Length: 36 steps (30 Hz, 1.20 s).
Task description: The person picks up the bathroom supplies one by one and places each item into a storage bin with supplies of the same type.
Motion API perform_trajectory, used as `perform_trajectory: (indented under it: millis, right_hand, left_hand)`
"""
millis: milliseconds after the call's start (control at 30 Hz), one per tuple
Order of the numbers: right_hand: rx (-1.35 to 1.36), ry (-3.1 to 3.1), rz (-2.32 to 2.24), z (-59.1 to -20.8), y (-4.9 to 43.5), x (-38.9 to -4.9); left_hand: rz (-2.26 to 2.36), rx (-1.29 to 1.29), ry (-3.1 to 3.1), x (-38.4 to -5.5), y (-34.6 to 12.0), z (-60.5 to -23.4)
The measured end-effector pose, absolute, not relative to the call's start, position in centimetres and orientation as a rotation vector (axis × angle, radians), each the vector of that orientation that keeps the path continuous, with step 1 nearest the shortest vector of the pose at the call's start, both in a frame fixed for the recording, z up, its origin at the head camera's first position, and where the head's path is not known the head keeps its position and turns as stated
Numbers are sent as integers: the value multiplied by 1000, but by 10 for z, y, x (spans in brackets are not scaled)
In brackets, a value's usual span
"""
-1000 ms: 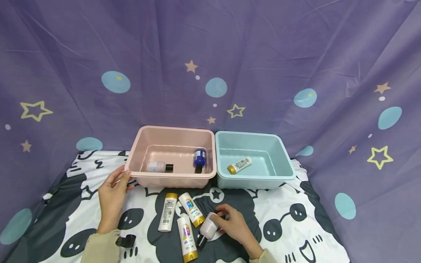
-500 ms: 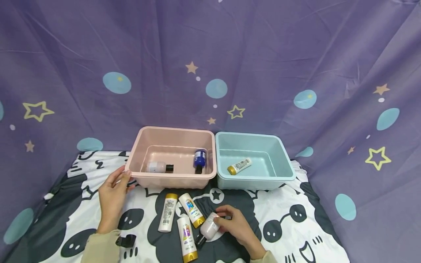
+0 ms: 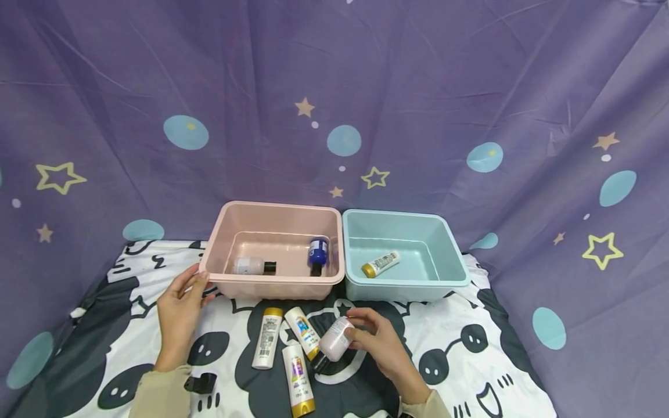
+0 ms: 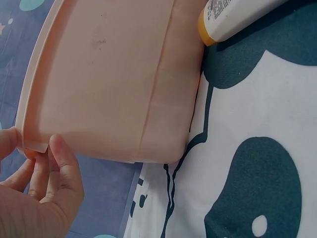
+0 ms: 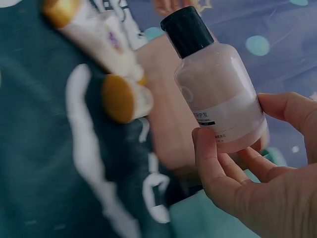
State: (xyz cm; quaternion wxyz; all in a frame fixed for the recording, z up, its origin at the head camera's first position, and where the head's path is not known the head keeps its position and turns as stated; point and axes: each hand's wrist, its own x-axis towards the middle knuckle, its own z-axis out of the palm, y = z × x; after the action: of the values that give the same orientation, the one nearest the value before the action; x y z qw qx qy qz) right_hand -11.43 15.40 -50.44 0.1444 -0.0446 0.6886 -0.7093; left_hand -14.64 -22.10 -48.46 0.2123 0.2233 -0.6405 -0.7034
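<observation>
The right hand (image 3: 382, 341) pinches the pale pink bottle (image 3: 336, 340) near its base and holds it above the patterned cloth (image 3: 455, 331), black cap (image 3: 320, 363) pointing left and toward the person. The left hand (image 3: 179, 310) pinches the near left rim corner of the pink bin (image 3: 277, 289). The blue bin (image 3: 402, 291) stands just beside it (one gold-capped tube (image 3: 385, 262) lies inside).

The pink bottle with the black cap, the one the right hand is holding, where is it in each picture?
Head: the pink bottle is low in the middle, tilted in the right hand, its black cap toward the lower left.
Left wrist: not in it.
Right wrist: big, right of the middle, cap toward the upper left.
Shared landmark: the pink bin, in the middle, at the upper left, and blurred behind the bottle, in that order.
</observation>
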Motion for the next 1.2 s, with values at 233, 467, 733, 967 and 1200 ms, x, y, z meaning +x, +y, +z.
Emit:
perform_trajectory:
  millis: [233, 467, 733, 967, 1200]
  right_hand:
    - [-212, 2004, -2098, -467, 149, -130]
    - [-341, 2084, -2124, -430, 138, -155]
    - [-317, 2109, -2200, -401, 118, -206]
    - [-209, 2066, -2226, -384, 90, -262]
    - [-166, 2055, -2217, -384, 65, -305]
  left_hand:
    - [-1963, 615, -1756, -147, -221, -484]
    - [-1954, 611, -1767, -147, -222, -483]
    - [-1974, 624, -1760, -147, -221, -485]
    - [-1961, 623, -1775, -148, -221, -486]
    - [-1976, 620, -1755, -147, -220, -487]
